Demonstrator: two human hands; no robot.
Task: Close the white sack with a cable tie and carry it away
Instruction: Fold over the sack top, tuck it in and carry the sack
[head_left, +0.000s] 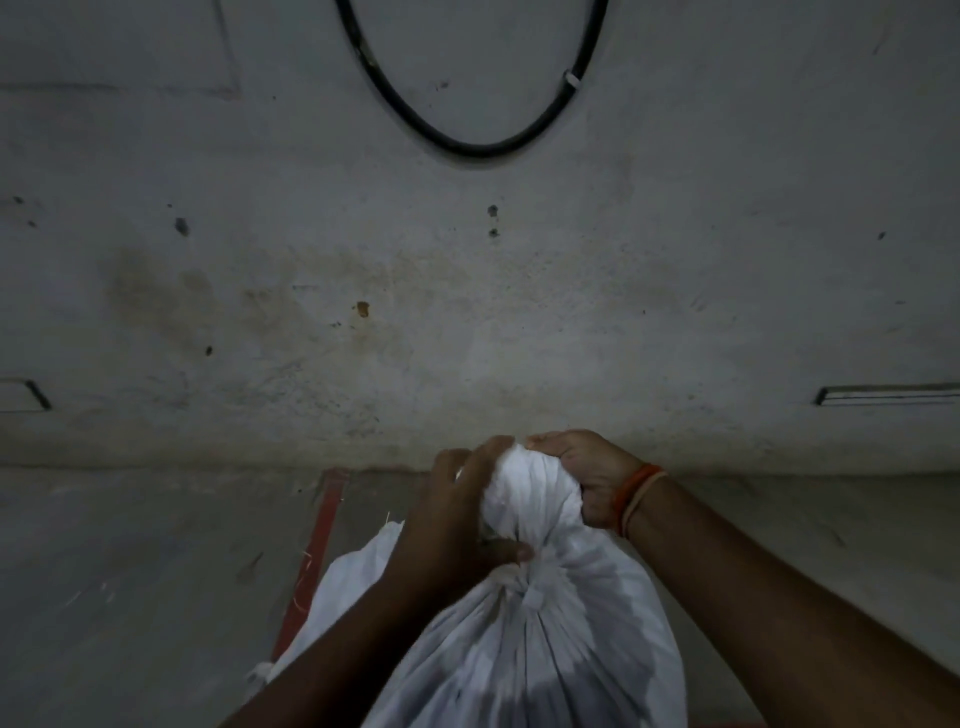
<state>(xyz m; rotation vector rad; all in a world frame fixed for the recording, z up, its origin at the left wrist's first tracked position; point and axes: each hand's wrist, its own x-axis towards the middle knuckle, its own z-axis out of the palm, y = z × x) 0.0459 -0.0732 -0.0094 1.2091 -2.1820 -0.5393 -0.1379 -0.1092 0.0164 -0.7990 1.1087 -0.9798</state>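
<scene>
No brand, label or writing can be read anywhere on the white sack (545, 639) or on the surroundings. The sack stands on the grey floor (130, 571) close to the foot of the wall (467, 312), and its gathered neck is bunched into a tight twist above a pinched waist. The top of the bunch is clasped by the right hand (587, 478), whose fingers are curled over the cloth, and orange and pale thread bands (636, 496) are worn on that wrist. The neck is grasped from the other side by the left hand (452, 514), with its thumb pressed in at the pinched waist. Whether a cable tie sits at the waist cannot be told, as the spot is blurred and partly covered. A red strip (311, 561) is seen on the floor just beside the sack, partly hidden by it and by the left forearm. On the stained wall a black cable (467, 148) hangs in a loop, bound by a small white tie (572, 81), and a dark slot (888, 395) is set at the right edge.
</scene>
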